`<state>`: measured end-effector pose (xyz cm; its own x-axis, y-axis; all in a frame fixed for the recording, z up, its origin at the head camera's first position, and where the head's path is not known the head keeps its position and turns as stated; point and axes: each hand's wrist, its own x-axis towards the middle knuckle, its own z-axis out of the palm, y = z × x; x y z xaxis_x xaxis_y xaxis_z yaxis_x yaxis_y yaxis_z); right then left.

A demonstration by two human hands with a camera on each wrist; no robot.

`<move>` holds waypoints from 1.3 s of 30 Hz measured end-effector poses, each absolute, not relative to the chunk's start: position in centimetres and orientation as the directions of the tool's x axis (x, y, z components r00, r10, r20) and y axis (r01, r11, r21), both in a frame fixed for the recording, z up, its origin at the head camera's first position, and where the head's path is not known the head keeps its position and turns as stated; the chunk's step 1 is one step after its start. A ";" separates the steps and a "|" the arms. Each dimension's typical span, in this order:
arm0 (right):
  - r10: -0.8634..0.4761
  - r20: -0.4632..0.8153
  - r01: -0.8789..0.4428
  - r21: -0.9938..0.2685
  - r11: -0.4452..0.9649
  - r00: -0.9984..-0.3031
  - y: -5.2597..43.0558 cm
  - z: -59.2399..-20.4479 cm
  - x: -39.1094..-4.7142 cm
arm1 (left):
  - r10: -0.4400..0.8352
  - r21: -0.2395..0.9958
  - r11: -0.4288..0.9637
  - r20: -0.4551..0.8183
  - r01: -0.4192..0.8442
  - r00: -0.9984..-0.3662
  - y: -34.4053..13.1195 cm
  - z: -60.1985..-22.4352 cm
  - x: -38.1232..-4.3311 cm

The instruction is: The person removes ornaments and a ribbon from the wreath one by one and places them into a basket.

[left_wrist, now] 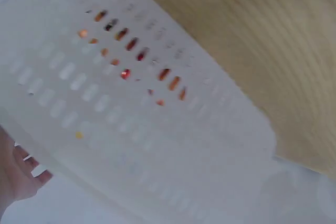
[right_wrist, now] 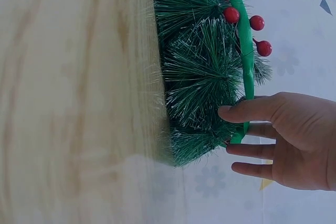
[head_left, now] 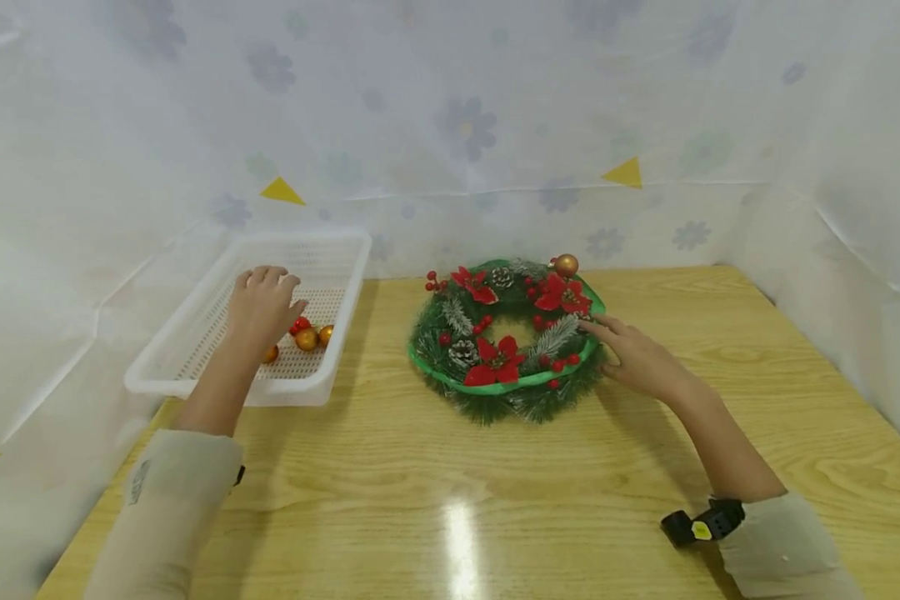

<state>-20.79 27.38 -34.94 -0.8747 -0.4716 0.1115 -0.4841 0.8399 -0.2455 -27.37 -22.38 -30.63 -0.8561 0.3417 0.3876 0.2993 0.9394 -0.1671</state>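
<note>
A green Christmas wreath [head_left: 547,404] lies on the table, trimmed with red poinsettias, berries, pinecones, frosted sprigs and a green ribbon [right_wrist: 247,51]. My right hand [head_left: 641,358] is at its right edge; in the right wrist view the ribbon runs between thumb and fingers. Over the white plastic basket [head_left: 350,296] hovers my left hand [head_left: 258,304], fingers loosely bent and nothing seen in them. Below it in the basket are gold balls [head_left: 307,339] and a red ornament [head_left: 300,324]. The left wrist view shows the basket's slotted side, with the left hand [left_wrist: 18,174] above the rim.
A gold ball [head_left: 566,265] sits on the wreath's far right side. The wooden table [head_left: 390,500] reaches a flower-printed white sheet [head_left: 465,125] behind and at the sides. Yellow triangles [head_left: 282,192] mark the sheet. The basket stands at the table's left edge.
</note>
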 end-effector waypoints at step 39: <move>-0.456 0.107 -0.468 -0.229 0.853 -0.883 27.3 -35.1 -20.8 | 0.812 -0.461 0.554 0.118 0.693 -0.571 0.8 -35.6 -20.6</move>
<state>-20.81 27.32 -35.12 -0.8834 -0.4563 0.1071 -0.4685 0.8533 -0.2289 -20.57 0.80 -35.59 -0.5710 0.8125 0.1177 0.6931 0.5539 -0.4612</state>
